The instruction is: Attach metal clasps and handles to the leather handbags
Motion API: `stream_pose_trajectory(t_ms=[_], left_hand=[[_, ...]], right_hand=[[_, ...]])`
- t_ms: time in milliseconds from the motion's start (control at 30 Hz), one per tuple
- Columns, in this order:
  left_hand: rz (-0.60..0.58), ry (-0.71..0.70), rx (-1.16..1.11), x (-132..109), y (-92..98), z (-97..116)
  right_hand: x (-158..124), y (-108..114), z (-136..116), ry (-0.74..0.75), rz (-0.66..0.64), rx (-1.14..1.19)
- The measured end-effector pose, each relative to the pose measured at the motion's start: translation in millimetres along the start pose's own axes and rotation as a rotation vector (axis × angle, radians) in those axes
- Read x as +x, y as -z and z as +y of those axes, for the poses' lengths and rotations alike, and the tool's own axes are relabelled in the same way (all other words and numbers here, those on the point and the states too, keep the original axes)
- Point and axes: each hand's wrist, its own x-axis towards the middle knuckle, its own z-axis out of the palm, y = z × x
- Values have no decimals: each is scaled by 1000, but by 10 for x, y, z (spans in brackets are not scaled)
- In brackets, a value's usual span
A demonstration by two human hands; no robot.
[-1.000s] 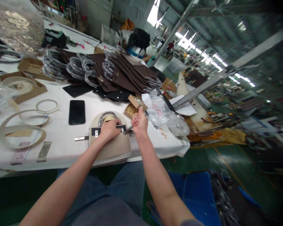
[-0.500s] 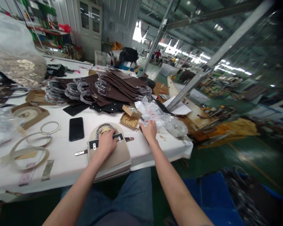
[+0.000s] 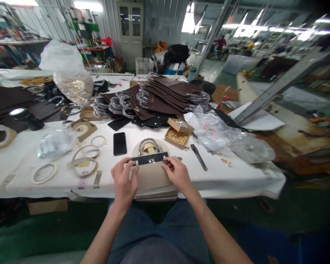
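Touching black strip (image 3: 144, 160) on bag (image 3: 151, 179) with half-curled left hand (image 3: 125, 180) and right hand (image 3: 178, 173), one per end; lies sideways between, can't tell if gripped.

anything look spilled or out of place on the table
A few small gold-coloured pieces lie loose on the white cloth beside the crumpled plastic, outside the cardboard box of gold-coloured parts. They look stray, possibly spilled.

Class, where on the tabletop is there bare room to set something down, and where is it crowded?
Bare cloth lies in front of the gold pieces, right of the dark cutter; another patch, between the phone, tape rings and left hand. Crowded: farther back, stacked brown panels and clear plastic.
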Motion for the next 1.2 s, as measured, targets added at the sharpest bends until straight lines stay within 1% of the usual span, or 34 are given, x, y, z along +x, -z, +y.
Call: stream_pose_trajectory(t_ms=[67, 100, 167, 200, 267, 367, 433, 467, 533, 567, 633, 667, 767, 833, 900, 967, 1000, 1033, 1067, 1133, 1167, 1200], left_hand=[[65, 94, -46, -204, 252, -156], [84, 145, -83, -310, 349, -226], [84, 263, -155, -529, 464, -348], [61, 332, -180, -641, 478, -403], [-40, 471, -226, -860, 419, -501], [-223, 630, -351, -1127, 172, -614], [-295, 675, -465, -1232, -14, -652], [-315, 673, -508, -1258, -89, -656], [-336, 629, -521, -1260, -172, -636], [-339, 600, -495, -1238, -176, -610], [-324, 557, -426, -1160, -121, -534], [-307, 542, -401, -1106, -75, -487], [-272, 505, -377, -898, 47, -338], [-270, 484, -370, -737, 60, -269], [-278, 484, -362, -588, 17, -244], [-298, 511, -343, -482, -44, -253], [-310, 528, -332, -453, -70, -264], [-322, 544, -321, -443, -90, -274], [-327, 557, -310, -452, -101, -280], [-287, 546, -284, -519, -103, -280], [-238, 515, -263, -568, -95, -276], [-177, 468, -237, -621, -81, -275]], right_hand=[[34, 3, 16, 16, -16, -41], [43, -5, 23, 22, -13, -56], [47, -35, 39, 27, 2, -70], [45, -53, 48, 27, 15, -69], [33, -87, 61, 29, 44, -70], [-8, -120, 46, 1, 132, -164], [-50, -127, 14, -102, 203, -303], [-75, -125, -5, -175, 212, -364], [-122, -107, -45, -320, 155, -424], [-139, -88, -64, -371, 115, -421], [-144, -33, -104, -413, 87, -381], [-125, 3, -124, -403, 108, -354], [49, 101, -172, -282, 222, -267], [240, 124, -167, -199, 263, -249], [430, 100, -124, -175, 222, -290], [556, 45, -68, -196, 133, -357], [582, 14, -49, -205, 104, -391], [584, -16, -42, -199, 106, -422], [564, -43, -51, -171, 138, -446], [482, -91, -120, -41, 251, -473], [431, -115, -175, 48, 299, -471], [380, -142, -237, 134, 319, -454]])
